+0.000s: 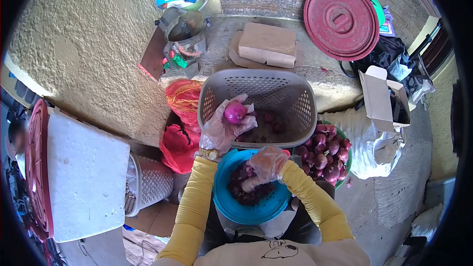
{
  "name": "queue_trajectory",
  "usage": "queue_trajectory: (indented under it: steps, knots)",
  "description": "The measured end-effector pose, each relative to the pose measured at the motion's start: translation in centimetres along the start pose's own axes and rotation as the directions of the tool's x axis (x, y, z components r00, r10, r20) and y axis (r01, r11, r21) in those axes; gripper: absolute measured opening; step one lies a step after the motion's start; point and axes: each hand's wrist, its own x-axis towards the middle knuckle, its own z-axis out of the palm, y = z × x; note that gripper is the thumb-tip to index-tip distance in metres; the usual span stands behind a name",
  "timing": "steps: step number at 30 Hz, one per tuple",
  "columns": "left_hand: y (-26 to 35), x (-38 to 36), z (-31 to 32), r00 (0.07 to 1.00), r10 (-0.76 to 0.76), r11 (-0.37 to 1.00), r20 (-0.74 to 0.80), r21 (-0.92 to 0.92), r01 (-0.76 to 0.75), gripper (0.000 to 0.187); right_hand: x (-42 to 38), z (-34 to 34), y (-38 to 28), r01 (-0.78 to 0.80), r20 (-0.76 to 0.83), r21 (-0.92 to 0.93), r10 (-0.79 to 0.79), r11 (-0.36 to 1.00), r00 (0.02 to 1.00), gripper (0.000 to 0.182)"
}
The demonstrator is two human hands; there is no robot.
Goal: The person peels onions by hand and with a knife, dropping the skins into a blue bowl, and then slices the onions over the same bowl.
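A clear plastic glove covers my left hand [224, 127], which is turned palm up over the near left side of the grey perforated basket [306, 99]. Its fingers cradle a smooth, bright purple-red onion [235, 112]. Over the blue basin [222, 198], my gloved right hand [267, 163] is closed with its fingers curled. A small red tip shows beside that hand, but what it grips is hidden. Dark onion skins [251, 196] lie in the basin under it. A few onions [277, 127] sit at the bottom of the basket.
To the right, a green container holds many unpeeled red onions [320, 160]. Red mesh sacks [180, 143] lie left of the basket. A white foam box [88, 175] stands farther left. On the ledge behind are a cardboard piece [268, 44] and a red lid [341, 19].
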Motion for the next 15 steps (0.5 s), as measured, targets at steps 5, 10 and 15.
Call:
queue_trajectory:
  steps: [5,10,15]
  knots:
    - [0.0,0.3,-1.0,0.995,0.073,0.997,-0.073,0.045,-0.069,0.059,0.0,-0.4,0.2,-0.063,0.026,0.008,0.063,0.998,0.998,0.069]
    - [0.4,-0.2,-0.8,0.988,0.073,0.955,-0.138,0.296,-0.029,0.063,-1.2,-3.6,0.3,0.032,0.002,0.152,-0.033,0.988,0.999,0.069]
    - [-0.7,0.3,-0.6,0.946,0.078,0.910,-0.314,0.409,0.061,0.064,-1.8,-5.6,2.7,0.002,-0.225,0.268,0.060,0.964,0.973,0.075]
